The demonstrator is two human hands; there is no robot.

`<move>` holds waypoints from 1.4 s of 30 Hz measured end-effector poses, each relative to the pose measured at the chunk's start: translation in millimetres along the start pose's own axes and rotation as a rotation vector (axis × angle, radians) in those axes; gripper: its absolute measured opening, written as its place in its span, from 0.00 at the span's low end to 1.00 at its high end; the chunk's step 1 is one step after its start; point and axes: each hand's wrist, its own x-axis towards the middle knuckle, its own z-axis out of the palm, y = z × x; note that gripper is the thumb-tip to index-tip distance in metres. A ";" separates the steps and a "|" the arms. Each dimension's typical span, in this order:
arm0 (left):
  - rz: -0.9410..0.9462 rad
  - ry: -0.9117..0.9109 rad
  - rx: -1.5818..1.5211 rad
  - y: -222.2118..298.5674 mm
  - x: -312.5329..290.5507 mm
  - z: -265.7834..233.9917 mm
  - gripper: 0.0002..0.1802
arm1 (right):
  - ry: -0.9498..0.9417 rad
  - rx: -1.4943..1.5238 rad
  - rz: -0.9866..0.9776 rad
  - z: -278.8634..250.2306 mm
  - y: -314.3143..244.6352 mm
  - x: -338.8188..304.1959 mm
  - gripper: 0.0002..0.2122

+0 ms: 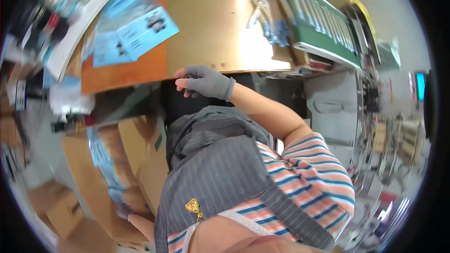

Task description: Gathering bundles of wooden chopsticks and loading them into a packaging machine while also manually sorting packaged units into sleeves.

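Note:
My right hand (pixel 205 83), in a grey glove with bare fingertips, hovers at the near edge of the worktable (pixel 201 28). Its fingers are loosely bent and apart, with nothing in them. Down at the left, my left hand (pixel 123 211), also gloved in grey, reaches into an open cardboard box (pixel 77 164). Its fingers are blurred and partly hidden beside a row of blue-labelled packets (pixel 100 152), so I cannot tell whether it grips one. On the table's left part lie blue printed cards (pixel 147 33), in or beside clear plastic bags.
A green tray (pixel 302 16) of long pale pieces stands at the table's right. Small metal parts with blue ends (pixel 265 16) lie beside it. Another cardboard box (pixel 61 206) stands on the floor at left. Blurred bottles and items (pixel 56 14) crowd the far left.

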 end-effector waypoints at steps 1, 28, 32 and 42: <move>-0.167 0.658 -0.082 18.8 34.8 59.7 0.16 | 0.124 0.039 0.000 -17.6 10.6 -7.0 0.18; 0.862 -0.610 0.506 346.0 78.6 854.9 0.24 | 1.390 -0.522 -0.451 -316.4 114.8 13.1 0.13; 1.173 -0.465 0.457 326.7 121.4 833.3 0.27 | 1.302 -0.919 -0.386 -226.8 165.8 -50.3 0.27; 1.149 -0.572 0.461 334.5 105.0 838.6 0.32 | 1.054 -1.162 -0.145 -206.4 180.0 -92.2 0.46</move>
